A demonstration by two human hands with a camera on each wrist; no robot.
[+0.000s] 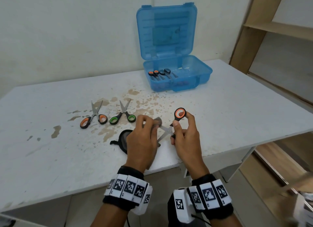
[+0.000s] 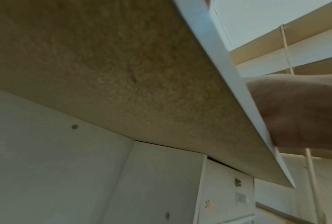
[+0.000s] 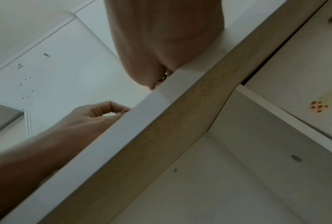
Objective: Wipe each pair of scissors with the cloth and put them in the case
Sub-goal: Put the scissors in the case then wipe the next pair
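My right hand point(image 1: 182, 125) holds a pair of orange-handled scissors point(image 1: 167, 130) above the table's near edge, one finger through the raised ring, blades spread. My left hand point(image 1: 149, 125) pinches a grey cloth point(image 1: 158, 121) against one blade. The rest of the dark-edged cloth point(image 1: 122, 139) lies on the table beside that hand. Another orange-handled pair point(image 1: 94, 116) and a green-handled pair point(image 1: 122, 116) lie to the left. The open blue case point(image 1: 199, 77) at the back holds two pairs point(image 1: 160, 73). Both wrist views mostly show the table's underside.
The white table point(image 1: 237, 108) is stained brown in the middle, between the loose scissors and the case. Wooden shelving point(image 1: 279, 40) stands to the right. The case lid point(image 1: 166, 30) stands upright near the wall.
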